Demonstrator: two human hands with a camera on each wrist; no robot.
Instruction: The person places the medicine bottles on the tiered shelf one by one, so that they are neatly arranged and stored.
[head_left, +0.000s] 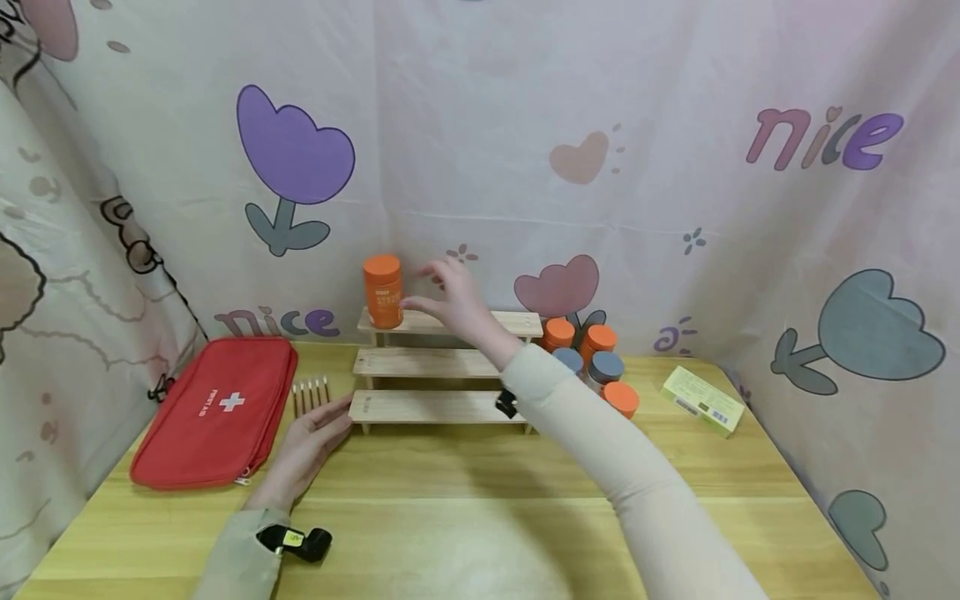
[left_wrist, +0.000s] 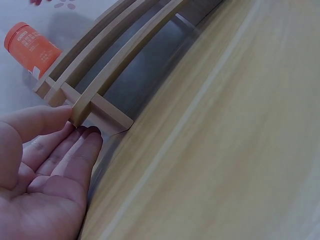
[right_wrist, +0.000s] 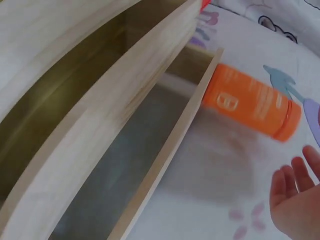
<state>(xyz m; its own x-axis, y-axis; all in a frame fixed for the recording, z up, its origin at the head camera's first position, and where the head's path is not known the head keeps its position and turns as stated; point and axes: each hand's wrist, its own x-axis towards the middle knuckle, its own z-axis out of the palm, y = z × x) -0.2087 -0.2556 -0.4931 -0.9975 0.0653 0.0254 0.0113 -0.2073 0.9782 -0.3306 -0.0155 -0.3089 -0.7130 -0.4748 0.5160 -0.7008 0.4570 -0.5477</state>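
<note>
A three-tier wooden shelf [head_left: 427, 406] stands on the table against the curtain. An orange bottle [head_left: 384, 293] is upright at the left end of its top tier. My right hand [head_left: 457, 304] is beside the bottle, thumb and fingers spread apart; in the right wrist view, a gap shows between these fingers [right_wrist: 300, 175] and the orange cap. My left hand [head_left: 309, 442] is at the left end of the lowest tier. In the left wrist view, it pinches that board end between thumb and fingers [left_wrist: 85, 150].
Left of the shelf lie a red first aid pouch [head_left: 217, 417] and several cotton swabs [head_left: 310, 394]. To its right, partly behind my right arm, stand several bottles with orange [head_left: 621, 398] and grey caps [head_left: 606, 365]. A pale green box [head_left: 702, 400] lies farther right.
</note>
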